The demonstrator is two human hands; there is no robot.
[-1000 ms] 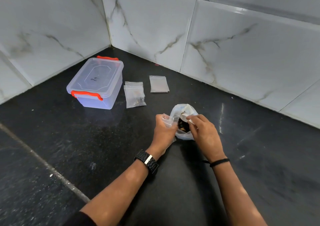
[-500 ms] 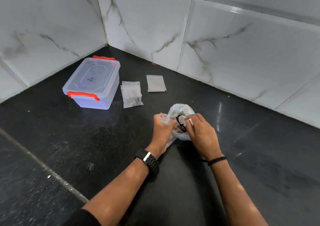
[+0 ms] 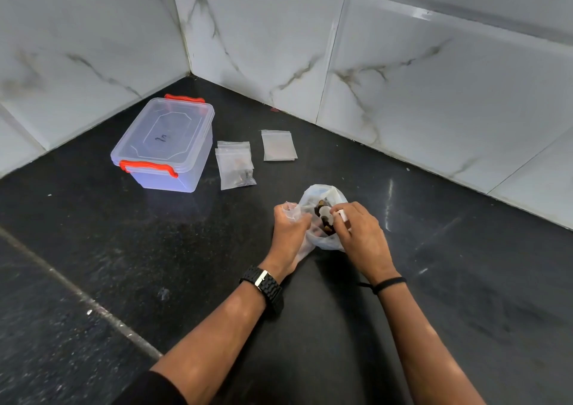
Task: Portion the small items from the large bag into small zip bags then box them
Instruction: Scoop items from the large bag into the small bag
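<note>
A large clear plastic bag (image 3: 322, 192) sits on the black counter, its mouth open, with small dark and white items (image 3: 325, 220) inside. My left hand (image 3: 290, 231) grips the bag's left edge, bunching the plastic. My right hand (image 3: 361, 234) holds the right side of the mouth and pinches a small white piece at its fingertips. Two small zip bags (image 3: 235, 165) with a few dark items lie stacked beyond the big bag. An empty small zip bag (image 3: 278, 145) lies to their right. A clear lidded box (image 3: 167, 144) with orange latches stands at the far left.
The black stone counter (image 3: 465, 296) meets white marble-tiled walls (image 3: 403, 63) in a corner behind the box. A pale seam (image 3: 77, 293) runs diagonally across the counter at the left. A watch is on my left wrist, a black band on my right.
Both hands stay at the mouth of the large bag, with only small finger shifts. The view has drifted slightly; box and zip bags have not moved.
</note>
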